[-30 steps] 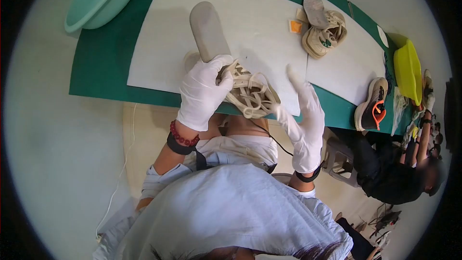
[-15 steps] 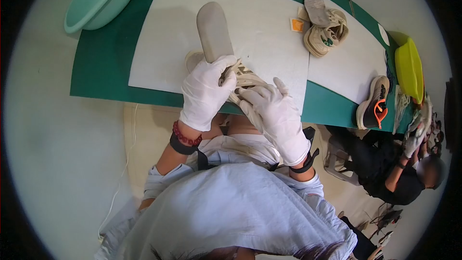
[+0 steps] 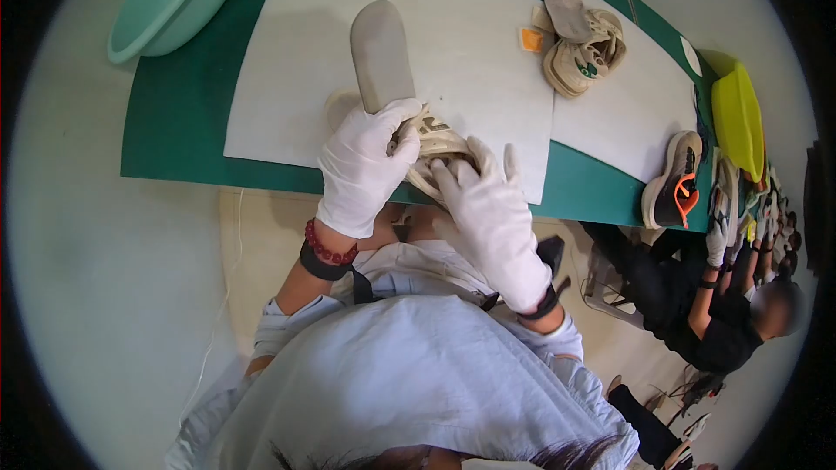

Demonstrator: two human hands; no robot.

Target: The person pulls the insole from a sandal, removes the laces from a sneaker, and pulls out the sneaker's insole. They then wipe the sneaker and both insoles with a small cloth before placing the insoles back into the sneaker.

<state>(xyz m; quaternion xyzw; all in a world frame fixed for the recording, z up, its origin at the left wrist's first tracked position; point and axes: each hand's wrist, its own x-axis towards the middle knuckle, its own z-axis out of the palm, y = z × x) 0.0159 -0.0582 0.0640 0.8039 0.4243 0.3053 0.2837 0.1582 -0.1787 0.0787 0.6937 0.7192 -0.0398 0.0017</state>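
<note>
A cream lace-up shoe (image 3: pixel 442 141) lies on its side near the front edge of the table. My white-gloved left hand (image 3: pixel 361 165) is closed on the shoe around its laces. Beyond that hand a grey insole (image 3: pixel 380 48) sticks out over the white sheet; its near end is hidden by the glove. My right hand (image 3: pixel 496 231), also gloved, has thumb and fingers bent round the collar at the shoe's opening, while one finger stands away. Part of the shoe is covered by both gloves.
A matching shoe (image 3: pixel 575 70) with an insole on it stands at the back right, beside an orange packet (image 3: pixel 530 39). A black-and-orange shoe (image 3: pixel 675 178), a yellow basin (image 3: pixel 738 122) and a seated person (image 3: pixel 697 305) are further right. A green basin (image 3: pixel 174 4) sits back left.
My right hand has shifted slightly left at the shoe's opening, its fingers spread a little more. My left hand keeps its hold. The whole view has drifted slightly; the person at right moved their hands.
</note>
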